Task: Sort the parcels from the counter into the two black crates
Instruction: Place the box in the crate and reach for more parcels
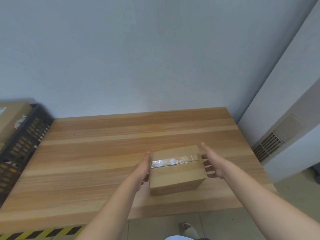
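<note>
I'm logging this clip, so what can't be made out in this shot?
Head view throughout.
Crate: cut off by the left edge; the other is out of frame.
Parcel marking: blurred under glare on the tape.
Right hand: whether it touches the parcel is unclear.

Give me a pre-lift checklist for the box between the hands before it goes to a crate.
1. Left hand on the cardboard box: ok, its fingers lie straight along the left side.
2. Right hand in contact: cannot tell. Its spread fingers are at the right side, but touch is unclear.
3. Box seated: ok, flat on the counter with the taped seam up.
4. Black crate located: ok, at the counter's left end, and it already holds a parcel.
5. Second crate located: cannot tell, it is out of view.
</note>
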